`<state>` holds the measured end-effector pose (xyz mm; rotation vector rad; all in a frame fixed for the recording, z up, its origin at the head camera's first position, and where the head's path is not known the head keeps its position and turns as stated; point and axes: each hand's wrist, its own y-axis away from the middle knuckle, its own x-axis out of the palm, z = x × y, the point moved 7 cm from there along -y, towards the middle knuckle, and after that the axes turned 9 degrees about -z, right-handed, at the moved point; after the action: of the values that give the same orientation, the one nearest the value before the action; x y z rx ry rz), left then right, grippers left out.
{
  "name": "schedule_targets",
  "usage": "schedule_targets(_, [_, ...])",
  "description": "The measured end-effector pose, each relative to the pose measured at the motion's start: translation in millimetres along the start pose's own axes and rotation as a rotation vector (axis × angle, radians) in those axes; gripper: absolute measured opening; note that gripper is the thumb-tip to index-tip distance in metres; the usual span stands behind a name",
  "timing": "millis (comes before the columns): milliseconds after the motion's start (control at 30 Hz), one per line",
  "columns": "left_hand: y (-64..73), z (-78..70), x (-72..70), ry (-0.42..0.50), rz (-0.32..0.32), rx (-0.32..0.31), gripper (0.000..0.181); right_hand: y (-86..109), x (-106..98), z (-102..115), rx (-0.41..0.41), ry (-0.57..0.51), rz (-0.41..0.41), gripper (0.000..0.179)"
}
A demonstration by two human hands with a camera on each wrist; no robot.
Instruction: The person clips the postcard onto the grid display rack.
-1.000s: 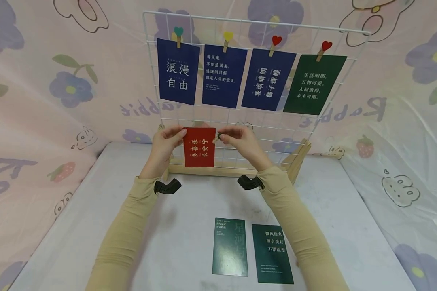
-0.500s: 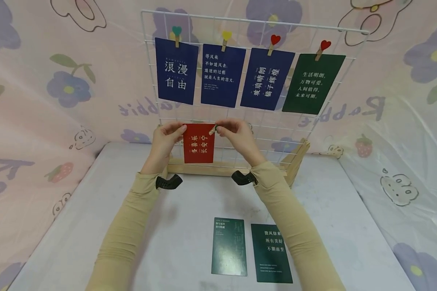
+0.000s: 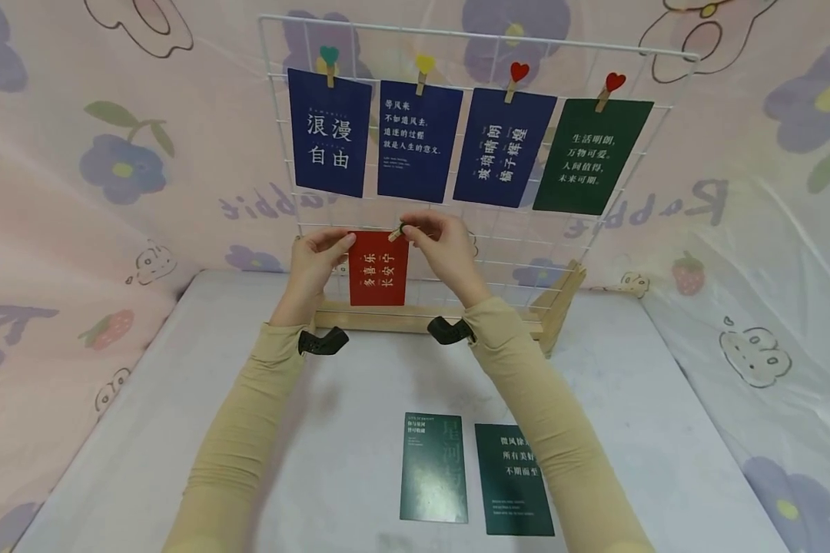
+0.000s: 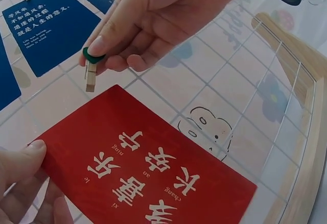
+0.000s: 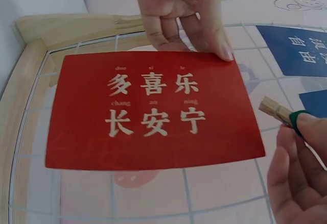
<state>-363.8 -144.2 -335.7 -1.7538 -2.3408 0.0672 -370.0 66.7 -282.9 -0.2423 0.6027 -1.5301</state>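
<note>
My left hand holds a red card with white lettering by its left edge near the top corner, thumb on the front. In front of the lower part of a white wire grid, the card stands sideways to its text. My right hand pinches a small wooden clothespin with a green decoration between thumb and fingers. In both wrist views, the clothespin points toward the card's upper corner, with a gap between them.
Along the grid's top hang three blue cards and a green card, held by heart-topped clothespins. A wooden base supports the grid. Two dark green cards lie on the white table. Patterned cloth surrounds it.
My right hand has moved left and up with the clothespin, toward the red card's top. The red card and my left hand have risen slightly. The view has shifted a little.
</note>
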Motion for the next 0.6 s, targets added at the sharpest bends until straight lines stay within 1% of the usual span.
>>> schedule_targets(133, [-1.2, 0.6, 1.0, 0.005, -0.012, 0.005, 0.026, -2.5, 1, 0, -0.033, 0.032, -0.033, 0.017])
schedule_targets(233, [-1.4, 1.1, 0.3, 0.019, -0.021, 0.005, 0.024, -3.3, 3, 0, -0.044, 0.03, -0.055, 0.017])
schedule_targets(367, [-2.2, 0.1, 0.5, 0.013, -0.026, 0.019, 0.023, -3.5, 4, 2, -0.057, 0.013, -0.08, 0.018])
schedule_targets(467, [-3.3, -0.4, 0.2, 0.004, -0.037, 0.027, 0.024, -1.5, 6, 10, -0.078, 0.013, -0.095, 0.019])
schedule_targets(600, [-4.4, 0.3, -0.2, -0.012, -0.047, 0.031, 0.027, 5.2, 5, 29, -0.089, 0.032, -0.105, 0.019])
